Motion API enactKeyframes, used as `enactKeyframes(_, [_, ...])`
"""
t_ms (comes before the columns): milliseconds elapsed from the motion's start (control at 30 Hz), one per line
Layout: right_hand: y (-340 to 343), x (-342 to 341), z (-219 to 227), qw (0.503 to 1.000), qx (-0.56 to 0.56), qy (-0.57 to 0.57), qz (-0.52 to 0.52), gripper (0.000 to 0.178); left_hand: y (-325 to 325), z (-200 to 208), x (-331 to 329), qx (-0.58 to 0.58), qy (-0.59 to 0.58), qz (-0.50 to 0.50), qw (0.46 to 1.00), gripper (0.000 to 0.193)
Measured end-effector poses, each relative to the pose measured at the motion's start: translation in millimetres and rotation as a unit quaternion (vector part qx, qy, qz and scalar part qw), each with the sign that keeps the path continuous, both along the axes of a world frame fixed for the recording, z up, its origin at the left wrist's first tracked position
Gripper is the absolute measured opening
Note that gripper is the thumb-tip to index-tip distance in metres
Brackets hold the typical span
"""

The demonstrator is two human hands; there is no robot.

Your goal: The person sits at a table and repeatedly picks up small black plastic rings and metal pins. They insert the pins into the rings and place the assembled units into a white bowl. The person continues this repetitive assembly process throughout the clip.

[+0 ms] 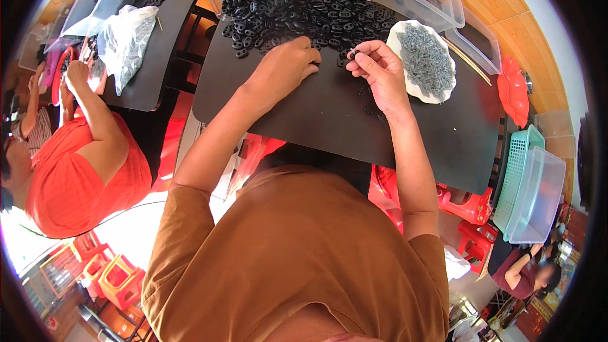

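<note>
A large heap of small black oval plastic parts with holes [291, 0] covers the far middle of the dark table. At the heap's near edge my left hand [285, 69] rests with its fingers curled inward; whatever they hold, if anything, is hidden. My right hand [383, 76] is raised a little to the right, thumb and fingertips pinching a small black plastic part [352, 54]. Close beside that hand, a white scalloped dish [395, 41] holds many small clear-grey pieces [427, 60]. A few tiny dark bits [372, 112] lie on the table below my right wrist.
Clear plastic bins [418, 0] stand along the table's far side. A red scalloped dish [513, 92] and a turquoise basket [516, 171] are at the right. On the left, a person in red [88, 171] works at another table with a clear plastic bag [126, 41]. Red stools [120, 278] stand behind.
</note>
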State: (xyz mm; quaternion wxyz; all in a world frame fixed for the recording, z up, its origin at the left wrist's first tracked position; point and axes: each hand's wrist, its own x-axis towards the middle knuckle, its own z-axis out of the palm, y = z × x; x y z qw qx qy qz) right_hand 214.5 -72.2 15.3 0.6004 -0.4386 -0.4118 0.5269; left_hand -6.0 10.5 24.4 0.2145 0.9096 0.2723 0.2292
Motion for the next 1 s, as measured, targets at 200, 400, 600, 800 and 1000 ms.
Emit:
enactKeyframes(200, [1.0, 6.3, 1.2, 1.0, 0.003, 0.012, -0.019, 0.011, 20.1, 2.5, -11.2, -0.07, -0.082, 0.01, 0.994, 0.017])
enactKeyframes(400, [1.0, 6.9, -1.5, 1.0, 0.007, 0.004, -0.018, 0.012, 14.6, -0.5, -8.5, -0.082, -0.015, 0.003, 0.997, 0.018])
enactKeyframes(600, [0.6, 2.0, -0.4, 0.999, 0.001, -0.032, -0.008, 0.013, 10.9, 2.0, -4.8, -0.119, -0.018, -0.001, 0.993, 0.019])
enactKeyframes(800, [0.6, -3.7, 0.7, 0.997, 0.002, -0.081, -0.006, 0.011, 12.0, -2.4, 5.6, -0.36, -0.129, 0.026, 0.924, 0.017])
enactKeyframes(1000, [-1.8, -12.4, 1.9, 0.992, -0.006, -0.127, -0.009, 0.011, 9.8, -17.7, 14.1, -0.583, -0.312, 0.003, 0.75, 0.019])
